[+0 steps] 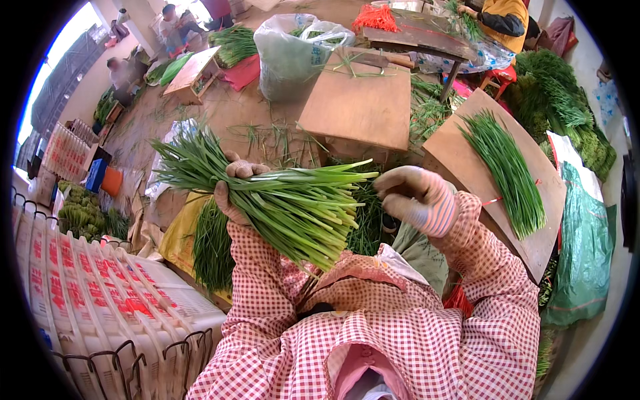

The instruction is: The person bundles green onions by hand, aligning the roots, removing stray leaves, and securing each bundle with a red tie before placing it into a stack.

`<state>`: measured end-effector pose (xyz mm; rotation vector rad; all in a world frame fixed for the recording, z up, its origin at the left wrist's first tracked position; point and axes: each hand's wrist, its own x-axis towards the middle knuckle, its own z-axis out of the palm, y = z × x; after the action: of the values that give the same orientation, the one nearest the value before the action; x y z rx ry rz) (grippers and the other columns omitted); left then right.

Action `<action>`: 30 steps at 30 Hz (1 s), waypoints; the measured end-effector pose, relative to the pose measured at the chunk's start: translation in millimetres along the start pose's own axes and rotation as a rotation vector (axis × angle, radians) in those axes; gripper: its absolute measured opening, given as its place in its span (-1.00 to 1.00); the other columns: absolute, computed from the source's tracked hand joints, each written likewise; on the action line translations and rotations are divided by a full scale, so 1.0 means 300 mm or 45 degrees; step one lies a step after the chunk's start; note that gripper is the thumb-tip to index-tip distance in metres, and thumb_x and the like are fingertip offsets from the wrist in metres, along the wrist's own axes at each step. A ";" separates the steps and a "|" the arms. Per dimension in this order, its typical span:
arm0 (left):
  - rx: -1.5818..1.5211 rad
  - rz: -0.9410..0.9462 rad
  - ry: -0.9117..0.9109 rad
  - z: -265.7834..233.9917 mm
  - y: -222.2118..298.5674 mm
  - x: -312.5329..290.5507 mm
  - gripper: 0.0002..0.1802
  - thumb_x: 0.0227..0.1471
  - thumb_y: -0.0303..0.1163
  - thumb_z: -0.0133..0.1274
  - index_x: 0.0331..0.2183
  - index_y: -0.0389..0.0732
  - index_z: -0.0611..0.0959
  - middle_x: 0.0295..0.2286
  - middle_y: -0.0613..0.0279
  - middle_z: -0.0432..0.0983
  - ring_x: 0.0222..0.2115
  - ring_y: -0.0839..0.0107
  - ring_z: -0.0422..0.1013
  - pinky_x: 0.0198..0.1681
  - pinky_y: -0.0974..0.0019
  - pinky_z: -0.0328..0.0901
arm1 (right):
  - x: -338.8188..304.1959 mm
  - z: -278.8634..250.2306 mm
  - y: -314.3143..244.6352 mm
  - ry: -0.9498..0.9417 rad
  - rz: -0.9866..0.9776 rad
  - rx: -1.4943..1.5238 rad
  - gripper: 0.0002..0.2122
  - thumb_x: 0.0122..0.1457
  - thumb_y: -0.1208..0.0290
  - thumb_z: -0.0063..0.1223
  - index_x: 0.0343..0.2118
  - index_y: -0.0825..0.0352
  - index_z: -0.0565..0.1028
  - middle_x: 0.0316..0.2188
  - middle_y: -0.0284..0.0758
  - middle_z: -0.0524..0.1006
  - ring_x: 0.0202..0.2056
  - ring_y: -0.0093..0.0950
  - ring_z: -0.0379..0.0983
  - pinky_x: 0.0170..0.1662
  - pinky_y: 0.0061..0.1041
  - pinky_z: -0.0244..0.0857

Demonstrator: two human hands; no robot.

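A thick bunch of green garlic chives [300, 207] lies in my gloved left hand [235, 180], whose fingers and thumb wrap round it. Its leafy tips fan out to the left, and the pale stem ends point right, over my lap. Just beyond those stem ends hovers my right hand [417, 199], in a soiled glove with a striped cuff. Its fingers are bent and apart, with nothing visible between them. To the right, a tied bunch of chives [508, 177] rests on a tilted wooden board [460, 150], a red tie showing at its side.
White crates [133, 293] with red markings stand close at my left. Ahead are a wooden table [360, 100] with a knife [373, 60] on it and a clear plastic bag [293, 60]. Piled greens [560, 100] line the right wall. Other people work farther off.
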<state>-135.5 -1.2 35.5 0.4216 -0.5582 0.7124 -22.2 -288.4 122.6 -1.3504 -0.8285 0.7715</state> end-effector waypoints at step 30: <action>0.195 -0.045 -0.232 0.010 0.129 0.070 -0.42 0.02 -0.27 -0.01 0.07 -0.17 0.25 -0.30 0.29 0.49 -0.25 0.40 0.42 -0.03 0.20 0.26 | 0.086 0.105 0.105 -0.212 -0.394 -1.120 -0.80 0.07 0.43 0.01 -0.22 0.31 0.43 -0.61 -0.11 0.43 -0.53 -0.11 0.41 -0.48 -0.25 0.28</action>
<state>-150.9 34.1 57.1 0.6420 -0.6679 0.6895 -36.3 -247.9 93.9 -1.8622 -1.5763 0.2595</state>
